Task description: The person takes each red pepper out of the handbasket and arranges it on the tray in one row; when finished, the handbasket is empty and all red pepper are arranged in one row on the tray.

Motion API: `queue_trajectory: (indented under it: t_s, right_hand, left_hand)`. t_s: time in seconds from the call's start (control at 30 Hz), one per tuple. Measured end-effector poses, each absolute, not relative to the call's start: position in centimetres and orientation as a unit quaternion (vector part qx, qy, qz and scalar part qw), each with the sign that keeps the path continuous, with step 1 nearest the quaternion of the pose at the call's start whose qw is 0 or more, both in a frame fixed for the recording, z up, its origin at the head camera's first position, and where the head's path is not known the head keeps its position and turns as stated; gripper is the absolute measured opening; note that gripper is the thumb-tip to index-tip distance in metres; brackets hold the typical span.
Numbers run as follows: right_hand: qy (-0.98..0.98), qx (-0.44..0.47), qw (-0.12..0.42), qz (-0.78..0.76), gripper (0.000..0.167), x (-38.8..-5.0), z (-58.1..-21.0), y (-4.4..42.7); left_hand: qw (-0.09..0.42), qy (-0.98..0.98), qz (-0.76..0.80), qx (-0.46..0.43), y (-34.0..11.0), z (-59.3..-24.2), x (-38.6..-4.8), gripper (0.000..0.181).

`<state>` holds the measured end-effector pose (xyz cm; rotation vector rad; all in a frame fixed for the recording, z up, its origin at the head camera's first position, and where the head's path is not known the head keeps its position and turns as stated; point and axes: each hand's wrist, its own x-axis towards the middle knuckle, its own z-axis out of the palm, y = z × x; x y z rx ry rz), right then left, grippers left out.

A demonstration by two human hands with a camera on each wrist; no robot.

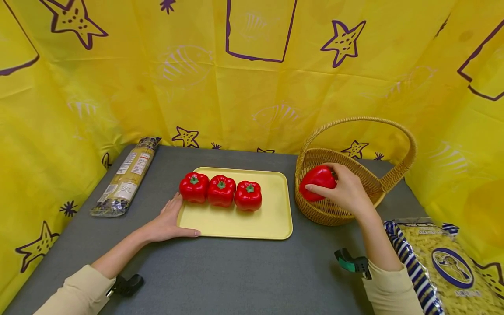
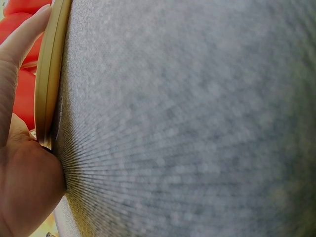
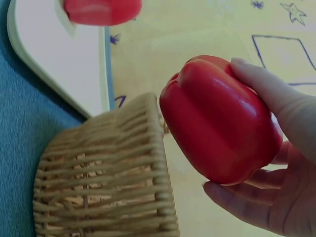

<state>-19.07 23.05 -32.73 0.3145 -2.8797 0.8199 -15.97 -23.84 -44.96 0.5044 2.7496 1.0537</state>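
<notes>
My right hand grips a red bell pepper over the mouth of the wicker basket. In the right wrist view, that bell pepper lies tilted between thumb and fingers, higher than the basket's rim. At the left front corner of the pale yellow tray, my left hand touches the edge with straight fingers, thumb along the front side. Three red bell peppers, left, middle and right, stand in a row on the tray, green stems up.
A long pack of dried noodles lies at the back left of the grey table. At the right front lies a bag of pasta. The basket's arched handle rises above it, and a yellow curtain surrounds the table.
</notes>
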Motion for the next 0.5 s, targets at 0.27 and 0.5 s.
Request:
queue_trajectory:
  t_s: [0.27, 0.5]
  right_hand:
    - [-0.948, 0.119, 0.061, 0.29, 0.076, -18.8, -32.8, 21.5]
    - [-0.937, 0.152, 0.061, 0.308, 0.076, -18.7, -33.3, 19.7]
  left_hand:
    - [0.078, 0.917, 0.352, 0.168, -23.9, -45.0, -16.0, 0.122]
    - [0.081, 0.918, 0.35, 0.166, -23.8, -44.7, -15.8, 0.122]
